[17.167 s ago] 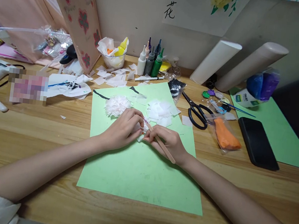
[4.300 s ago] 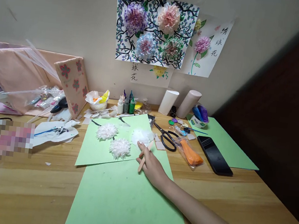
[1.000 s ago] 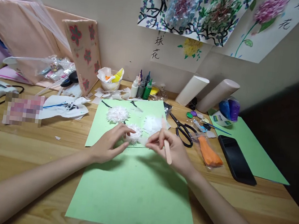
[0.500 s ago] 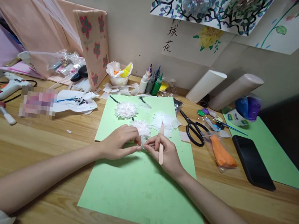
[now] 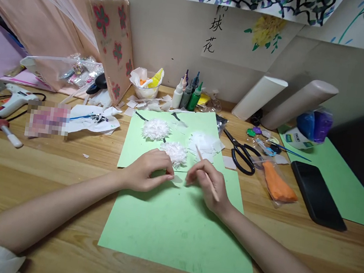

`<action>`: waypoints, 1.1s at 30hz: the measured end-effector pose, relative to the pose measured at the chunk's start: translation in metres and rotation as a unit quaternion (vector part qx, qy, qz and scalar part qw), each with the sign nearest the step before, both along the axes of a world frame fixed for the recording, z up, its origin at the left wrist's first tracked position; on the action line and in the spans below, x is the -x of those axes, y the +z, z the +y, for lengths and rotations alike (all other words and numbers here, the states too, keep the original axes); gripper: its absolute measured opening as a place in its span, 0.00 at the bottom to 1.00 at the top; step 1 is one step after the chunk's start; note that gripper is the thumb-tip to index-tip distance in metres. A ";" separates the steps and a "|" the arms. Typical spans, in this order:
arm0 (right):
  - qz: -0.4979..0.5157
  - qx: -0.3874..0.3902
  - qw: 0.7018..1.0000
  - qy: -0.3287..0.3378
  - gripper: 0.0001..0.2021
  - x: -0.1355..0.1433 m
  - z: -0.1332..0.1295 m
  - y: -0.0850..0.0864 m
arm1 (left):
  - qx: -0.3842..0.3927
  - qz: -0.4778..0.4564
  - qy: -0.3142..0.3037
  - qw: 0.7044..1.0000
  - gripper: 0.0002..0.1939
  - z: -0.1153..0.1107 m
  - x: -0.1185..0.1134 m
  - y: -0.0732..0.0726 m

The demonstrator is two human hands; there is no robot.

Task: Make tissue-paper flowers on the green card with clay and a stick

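Observation:
Between the thumb and fingers of my left hand [image 5: 151, 170] a small piece of white tissue paper [image 5: 177, 180] is pinched. My right hand [image 5: 211, 184] is just to the right, apart from that piece, its fingers curled round a wooden craft stick [image 5: 210, 180] that slants up and left. Both hands are over green paper [image 5: 174, 228]. Beyond them lie two fluffy white paper flowers [image 5: 173, 154] [image 5: 156, 129], the nearer one partly behind my left fingers. A pile of white tissue pieces [image 5: 205, 143] rests past my right hand.
Black scissors [image 5: 241, 155], a bag of orange clay [image 5: 279, 182] and a black phone [image 5: 318, 195] lie to the right. Paint bottles [image 5: 186, 96] and a plastic bowl [image 5: 146, 88] stand at the back. On the left are a glue gun [image 5: 15, 100] and a stained paper [image 5: 93, 120].
My right hand has drawn away to the right from my left, and the craft stick has tilted over. The tissue piece stays in my left fingers. The view has shifted slightly.

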State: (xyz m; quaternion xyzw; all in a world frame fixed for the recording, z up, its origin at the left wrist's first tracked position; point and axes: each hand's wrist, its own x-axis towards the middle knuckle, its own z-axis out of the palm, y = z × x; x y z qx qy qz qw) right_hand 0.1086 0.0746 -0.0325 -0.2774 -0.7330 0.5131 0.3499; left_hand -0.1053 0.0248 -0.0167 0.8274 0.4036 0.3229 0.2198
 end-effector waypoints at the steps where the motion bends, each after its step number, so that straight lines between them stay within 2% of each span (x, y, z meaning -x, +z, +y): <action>1: -0.004 -0.025 1.000 -0.007 0.14 -0.002 0.000 0.000 | 0.003 -0.009 -0.011 1.000 0.06 0.000 0.000 -0.001; 4: -0.017 -0.149 0.989 -0.015 0.19 -0.006 0.001 -0.001 | 0.007 -0.039 -0.025 0.999 0.05 0.001 0.001 -0.004; 7: -0.033 -0.266 0.963 0.027 0.18 -0.005 0.001 0.000 | 0.010 -0.056 -0.005 0.998 0.06 0.002 0.001 -0.004; 9: -0.047 -0.299 0.951 0.061 0.17 -0.003 0.002 0.000 | 0.013 -0.060 0.015 0.998 0.06 0.002 0.001 -0.003; 15: -0.097 -0.332 0.933 0.097 0.16 0.001 0.003 0.000 | 0.028 -0.053 0.032 0.998 0.06 0.003 -0.001 -0.001; 23: -0.115 -0.358 0.923 0.081 0.14 0.002 0.004 -0.002 | 0.013 -0.017 0.034 0.999 0.06 0.002 -0.001 -0.004; 33: -0.111 -0.314 0.941 0.058 0.15 0.003 0.003 -0.001 | -0.067 0.086 0.169 0.980 0.08 0.004 -0.004 -0.009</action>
